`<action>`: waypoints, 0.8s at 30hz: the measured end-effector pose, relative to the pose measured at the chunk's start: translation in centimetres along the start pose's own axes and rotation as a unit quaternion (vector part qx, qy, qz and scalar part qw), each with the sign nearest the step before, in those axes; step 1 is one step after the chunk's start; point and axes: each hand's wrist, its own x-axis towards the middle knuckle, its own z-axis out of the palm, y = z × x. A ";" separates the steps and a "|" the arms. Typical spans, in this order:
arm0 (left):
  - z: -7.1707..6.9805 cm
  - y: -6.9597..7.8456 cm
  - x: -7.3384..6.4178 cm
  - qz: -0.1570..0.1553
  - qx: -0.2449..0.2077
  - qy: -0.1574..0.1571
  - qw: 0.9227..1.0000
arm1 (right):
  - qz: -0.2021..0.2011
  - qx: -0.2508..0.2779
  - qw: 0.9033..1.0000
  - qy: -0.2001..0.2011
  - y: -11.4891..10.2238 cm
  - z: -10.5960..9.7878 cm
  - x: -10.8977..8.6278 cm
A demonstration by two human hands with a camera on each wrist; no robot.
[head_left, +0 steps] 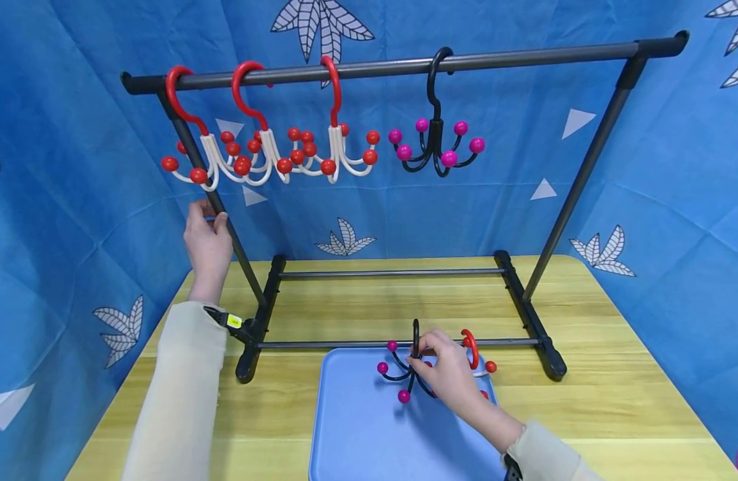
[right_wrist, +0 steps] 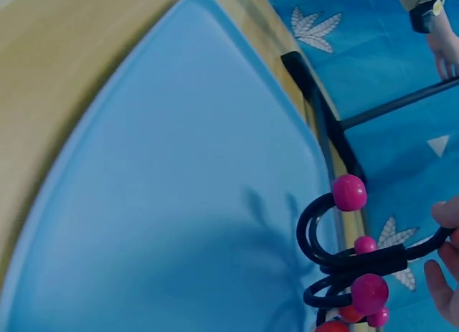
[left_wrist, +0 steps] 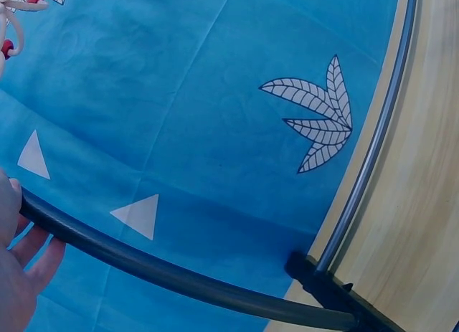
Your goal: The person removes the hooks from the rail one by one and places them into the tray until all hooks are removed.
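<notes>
My right hand [head_left: 443, 367] pinches a black multi-arm hook hanger [right_wrist: 373, 260] with pink ball tips by its upper stem, holding it upright above the blue tray [head_left: 356, 427]. Behind that hand a red-and-white hook hanger [head_left: 472, 351] is partly hidden at the tray's right side. My left hand [head_left: 209, 244] grips the left post [left_wrist: 143, 264] of a black garment rack, its thumb and fingers on either side. Three red-and-white hangers [head_left: 335, 100] hang on the left half of the rack's top bar [head_left: 525, 60]. One black hanger [head_left: 435, 133] with pink balls hangs right of them.
The rack stands on a wooden table [head_left: 609, 414], its lower front bar [head_left: 332, 345] running just behind the tray. Its right post [head_left: 585, 167] slants up to the bar's end. A blue patterned cloth [head_left: 663, 167] surrounds the back and sides.
</notes>
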 end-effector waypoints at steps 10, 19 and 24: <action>0.0 -0.2 -0.1 0.007 -0.002 -0.001 1.000 | -0.028 -0.012 0.999 0.017 1.1 0.7 -1.1; 0.0 -0.2 0.1 0.018 -0.001 0.004 1.000 | -0.040 -0.013 0.999 0.021 1.1 0.9 -1.4; 0.0 -0.3 0.0 0.013 0.000 0.000 1.000 | 0.015 -0.011 1.000 0.001 0.5 0.6 -1.6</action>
